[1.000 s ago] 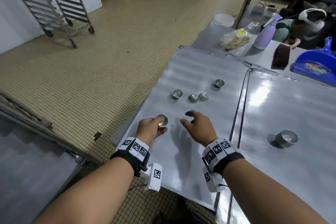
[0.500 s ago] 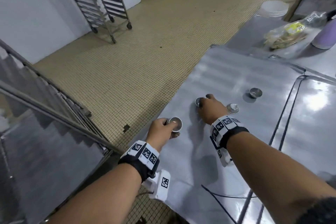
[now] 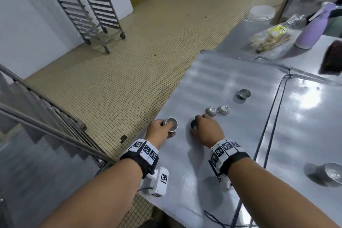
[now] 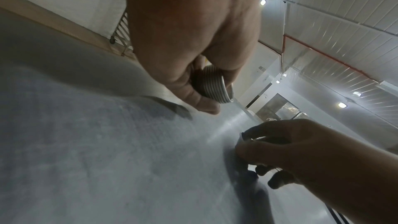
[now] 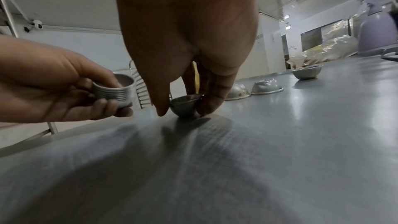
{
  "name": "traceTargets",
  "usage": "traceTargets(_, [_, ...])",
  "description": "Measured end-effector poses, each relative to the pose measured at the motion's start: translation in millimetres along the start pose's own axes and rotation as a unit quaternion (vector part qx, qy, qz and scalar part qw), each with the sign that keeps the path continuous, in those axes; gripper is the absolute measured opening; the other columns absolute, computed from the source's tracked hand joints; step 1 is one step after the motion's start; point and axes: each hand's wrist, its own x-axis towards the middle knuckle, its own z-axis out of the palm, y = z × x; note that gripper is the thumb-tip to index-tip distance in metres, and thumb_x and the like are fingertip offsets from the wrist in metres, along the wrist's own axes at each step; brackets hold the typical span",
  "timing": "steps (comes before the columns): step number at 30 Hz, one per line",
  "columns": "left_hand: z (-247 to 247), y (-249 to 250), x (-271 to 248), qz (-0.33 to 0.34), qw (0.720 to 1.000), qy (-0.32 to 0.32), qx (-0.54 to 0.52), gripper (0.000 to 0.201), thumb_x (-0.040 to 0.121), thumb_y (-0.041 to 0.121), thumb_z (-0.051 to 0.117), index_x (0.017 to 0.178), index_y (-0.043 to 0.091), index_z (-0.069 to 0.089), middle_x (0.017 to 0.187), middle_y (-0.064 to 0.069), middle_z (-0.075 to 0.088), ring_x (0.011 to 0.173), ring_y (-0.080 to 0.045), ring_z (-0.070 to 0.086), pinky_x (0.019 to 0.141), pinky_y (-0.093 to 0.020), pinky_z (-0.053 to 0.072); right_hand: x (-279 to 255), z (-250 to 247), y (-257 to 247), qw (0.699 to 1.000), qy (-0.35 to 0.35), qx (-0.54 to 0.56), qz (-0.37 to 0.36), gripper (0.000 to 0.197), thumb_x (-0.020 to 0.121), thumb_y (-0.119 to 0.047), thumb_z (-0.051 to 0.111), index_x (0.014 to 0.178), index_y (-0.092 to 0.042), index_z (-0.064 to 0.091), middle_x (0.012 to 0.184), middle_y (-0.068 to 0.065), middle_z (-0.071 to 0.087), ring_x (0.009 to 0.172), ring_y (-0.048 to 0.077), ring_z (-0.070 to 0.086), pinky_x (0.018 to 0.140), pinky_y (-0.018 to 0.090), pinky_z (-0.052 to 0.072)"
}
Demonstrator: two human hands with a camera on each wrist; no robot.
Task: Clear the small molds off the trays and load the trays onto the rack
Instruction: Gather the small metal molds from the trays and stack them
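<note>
My left hand [image 3: 162,131] grips a stack of small ribbed metal molds [image 3: 171,124] [image 4: 212,85] [image 5: 117,91] just above the near tray [image 3: 212,172]. Beside it my right hand [image 3: 205,131] pinches a small round mold [image 5: 186,105] that stands on the tray, thumb on one side, fingers on the other. Two upturned molds [image 3: 211,111] [image 3: 223,110] lie just beyond my right fingers. Another mold [image 3: 244,93] sits farther back. A larger mold [image 3: 332,173] stands on the right tray [image 3: 305,126].
A wheeled tray rack [image 3: 88,5] stands across the tiled floor at the far left. Behind the trays are a plastic bag [image 3: 272,37], a lilac bottle [image 3: 312,29] and stacked white plates [image 3: 261,14]. A metal stair rail [image 3: 46,116] runs at my left.
My right hand reached forward to the mold standing left of the two upturned ones and closed its fingers on it. The left hand has kept its stack, and my head view swung left.
</note>
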Motion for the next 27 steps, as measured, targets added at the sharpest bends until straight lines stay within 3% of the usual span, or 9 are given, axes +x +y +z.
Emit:
traceTargets(5, [9, 8, 13, 0.005, 1.000, -0.017, -0.005, 0.012, 0.093, -0.002, 0.062, 0.091, -0.013, 0.067, 0.091, -0.017, 0.061, 0.072, -0.023, 0.065, 0.059, -0.024, 0.060, -21, -5, -2, 0.996, 0.037, 0.077, 0.030, 0.028, 0.087, -0.033, 0.060, 0.109, -0.015, 0.058, 0.106, 0.011, 0.066, 0.101, 0.035, 0.061, 0.074, 0.036, 0.042])
traceTargets(8, [12, 12, 20, -0.022, 0.998, -0.045, -0.039, 0.021, 0.089, 0.006, 0.071, 0.097, -0.014, 0.070, 0.089, -0.017, 0.067, 0.073, -0.026, 0.069, 0.069, -0.031, 0.063, -31, -16, -12, 0.984, 0.101, 0.146, 0.025, 0.039, 0.087, -0.035, 0.069, 0.118, -0.013, 0.062, 0.112, 0.008, 0.069, 0.105, 0.031, 0.062, 0.081, 0.035, 0.044])
traceTargets(11, [16, 17, 22, -0.049, 0.992, -0.075, -0.091, 0.017, 0.088, 0.011, 0.069, 0.092, -0.005, 0.073, 0.090, -0.021, 0.070, 0.080, -0.029, 0.070, 0.079, -0.042, 0.062, -35, -21, -30, 0.965, 0.152, 0.213, 0.013, 0.040, 0.085, -0.036, 0.072, 0.119, -0.016, 0.063, 0.108, 0.000, 0.070, 0.098, 0.024, 0.064, 0.076, 0.030, 0.044])
traceTargets(13, [20, 19, 25, -0.072, 0.985, -0.098, -0.125, 0.022, 0.090, 0.018, 0.062, 0.089, -0.001, 0.072, 0.089, -0.023, 0.070, 0.082, -0.030, 0.070, 0.076, -0.044, 0.062, -32, -17, -42, 0.965, 0.150, 0.217, 0.013, 0.048, 0.085, -0.039, 0.072, 0.127, -0.020, 0.060, 0.113, -0.003, 0.069, 0.100, 0.021, 0.064, 0.079, 0.029, 0.045])
traceTargets(16, [23, 23, 26, -0.094, 0.977, -0.138, -0.130, 0.035, 0.084, 0.035, 0.058, 0.090, 0.003, 0.071, 0.088, -0.020, 0.069, 0.078, -0.027, 0.069, 0.065, -0.036, 0.058, -25, -6, -54, 0.968, 0.143, 0.203, 0.034, 0.058, 0.084, -0.042, 0.071, 0.136, -0.023, 0.054, 0.121, -0.002, 0.068, 0.106, 0.021, 0.064, 0.086, 0.031, 0.046])
traceTargets(20, [16, 22, 33, -0.106, 0.973, -0.159, -0.129, 0.041, 0.096, 0.036, 0.050, 0.081, 0.004, 0.070, 0.069, -0.011, 0.067, 0.061, -0.020, 0.061, 0.055, -0.027, 0.050, -19, 3, -54, 0.968, 0.131, 0.206, 0.051, 0.070, 0.083, -0.052, 0.070, 0.143, -0.023, 0.049, 0.134, -0.003, 0.062, 0.119, 0.018, 0.060, 0.096, 0.031, 0.046])
traceTargets(23, [9, 21, 45, -0.120, 0.968, -0.159, -0.154, 0.040, 0.097, 0.035, 0.053, 0.100, -0.002, 0.067, 0.086, -0.019, 0.069, 0.074, -0.027, 0.066, 0.062, -0.034, 0.058, -15, 5, -41, 0.970, 0.148, 0.169, 0.089, 0.057, 0.090, -0.056, 0.058, 0.138, -0.025, 0.053, 0.134, -0.002, 0.061, 0.116, 0.018, 0.062, 0.093, 0.035, 0.049])
traceTargets(25, [5, 21, 51, -0.130, 0.970, -0.140, -0.154, 0.038, 0.093, 0.036, 0.066, 0.103, 0.000, 0.066, 0.092, -0.020, 0.070, 0.078, -0.030, 0.068, 0.066, -0.038, 0.061, -12, 0, -26, 0.968, 0.168, 0.125, 0.135, 0.042, 0.095, -0.046, 0.054, 0.130, -0.023, 0.057, 0.132, 0.002, 0.061, 0.112, 0.026, 0.063, 0.088, 0.036, 0.047])
traceTargets(27, [3, 22, 51, -0.128, 0.976, -0.130, -0.123, 0.039, 0.086, 0.034, 0.078, 0.101, -0.001, 0.068, 0.089, -0.020, 0.071, 0.075, -0.029, 0.069, 0.061, -0.033, 0.060, -6, -9, -11, 0.968, 0.159, 0.097, 0.166, 0.034, 0.097, -0.035, 0.051, 0.127, -0.021, 0.056, 0.133, 0.008, 0.058, 0.112, 0.034, 0.060, 0.088, 0.039, 0.047])
